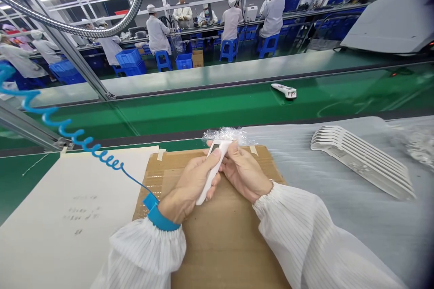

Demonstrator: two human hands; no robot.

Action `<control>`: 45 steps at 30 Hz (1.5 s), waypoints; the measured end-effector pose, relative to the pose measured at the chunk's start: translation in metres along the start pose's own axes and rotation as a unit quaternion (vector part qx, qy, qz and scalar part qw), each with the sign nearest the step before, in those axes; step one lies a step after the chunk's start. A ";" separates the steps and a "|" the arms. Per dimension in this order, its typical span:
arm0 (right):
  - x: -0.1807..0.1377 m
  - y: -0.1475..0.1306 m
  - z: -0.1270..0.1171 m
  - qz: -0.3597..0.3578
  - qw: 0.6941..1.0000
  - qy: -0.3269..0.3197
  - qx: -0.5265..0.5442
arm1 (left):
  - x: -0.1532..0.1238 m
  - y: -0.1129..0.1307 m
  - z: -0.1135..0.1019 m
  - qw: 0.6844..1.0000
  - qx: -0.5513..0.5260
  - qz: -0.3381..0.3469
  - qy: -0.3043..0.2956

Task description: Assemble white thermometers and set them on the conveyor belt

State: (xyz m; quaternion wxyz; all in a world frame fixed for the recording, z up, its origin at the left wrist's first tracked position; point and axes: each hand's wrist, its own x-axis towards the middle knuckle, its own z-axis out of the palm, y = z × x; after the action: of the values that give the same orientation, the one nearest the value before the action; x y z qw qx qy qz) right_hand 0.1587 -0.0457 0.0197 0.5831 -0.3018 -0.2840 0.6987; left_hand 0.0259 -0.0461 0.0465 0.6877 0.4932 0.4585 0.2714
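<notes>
My left hand [193, 176] is wrapped round a white plastic handheld device housing [210, 179], tilted with its wide head pointing away from me. A dark window shows near that head. My right hand [244, 169] is closed at the right side of the head, its thumb at the upper edge; some of its fingers are hidden behind. Crumpled clear plastic film [227, 134] lies just beyond the fingertips. Both hands are above a brown cardboard sheet [230, 244]. A blue wrist strap [162, 220] with a coiled cord circles my left wrist.
To the right, nested white plastic shells [362, 162] rest on grey foam sheeting [305, 171], near clear bags [420, 144]. A white handheld device [285, 90] lies on the green conveyor belt [203, 110]. White paper [84, 207] is at left. Co-workers sit across the room.
</notes>
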 end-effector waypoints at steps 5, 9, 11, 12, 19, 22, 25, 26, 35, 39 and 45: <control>0.002 -0.013 0.000 0.045 0.997 0.012 0.058 | -0.003 -0.007 -0.001 0.955 0.232 0.171 0.075; 0.003 -0.019 0.000 0.072 0.985 0.086 0.132 | -0.008 -0.013 0.010 0.865 0.452 0.191 0.108; 0.002 -0.019 0.001 0.078 0.979 0.117 0.149 | -0.010 -0.017 0.018 0.823 0.524 0.180 0.123; 0.001 -0.018 0.002 0.076 0.977 0.129 0.152 | -0.011 -0.019 0.022 0.806 0.549 0.177 0.132; -0.003 -0.018 0.006 0.051 0.972 0.179 0.145 | -0.011 -0.025 0.032 0.733 0.627 0.213 0.155; -0.001 -0.021 0.005 0.060 0.973 0.163 0.151 | -0.011 -0.022 0.031 0.734 0.632 0.191 0.161; 0.000 -0.023 0.002 0.069 0.978 0.137 0.141 | -0.011 -0.019 0.031 0.727 0.642 0.176 0.167; 0.000 -0.023 0.002 0.067 0.979 0.140 0.134 | -0.011 -0.018 0.032 0.723 0.648 0.173 0.169; -0.003 -0.014 0.009 0.039 0.968 0.223 0.111 | -0.015 -0.025 0.035 0.708 0.654 0.201 0.173; -0.003 -0.016 0.009 0.051 0.962 0.250 0.099 | -0.016 -0.021 0.035 0.729 0.637 0.202 0.150; -0.003 -0.020 0.006 0.012 0.973 0.216 0.082 | -0.012 -0.017 0.031 0.743 0.635 0.172 0.124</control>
State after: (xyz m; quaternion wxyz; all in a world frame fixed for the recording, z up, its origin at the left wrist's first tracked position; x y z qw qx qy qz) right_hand 0.1678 -0.0462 0.0390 0.6447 -0.3999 -0.0891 0.6454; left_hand 0.0474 -0.0757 0.0384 0.0940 0.8482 0.5134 0.0902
